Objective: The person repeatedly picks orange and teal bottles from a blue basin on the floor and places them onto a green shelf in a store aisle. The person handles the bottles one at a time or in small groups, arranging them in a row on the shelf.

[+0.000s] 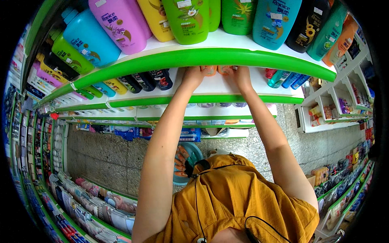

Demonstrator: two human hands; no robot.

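Observation:
Both arms reach forward to the second shelf (215, 88), under the green edge of the top shelf. My left hand (193, 76) is closed around the side of an orange bottle (209, 71). Beside it, my right hand (240, 76) grips another orange bottle (223, 70). The two bottles stand close together; the green edge hides their upper parts and some of my fingers. Dark bottles (162, 79) stand left of my left hand, while teal and blue bottles (288, 80) are right of my right hand.
Large shampoo bottles (188, 22) line the top shelf, whose thick green edge (194, 56) hangs just above my hands. A blue basin (197, 152) with several orange bottles (182, 158) sits on the floor below. Stocked racks (97, 202) stand behind and at both sides.

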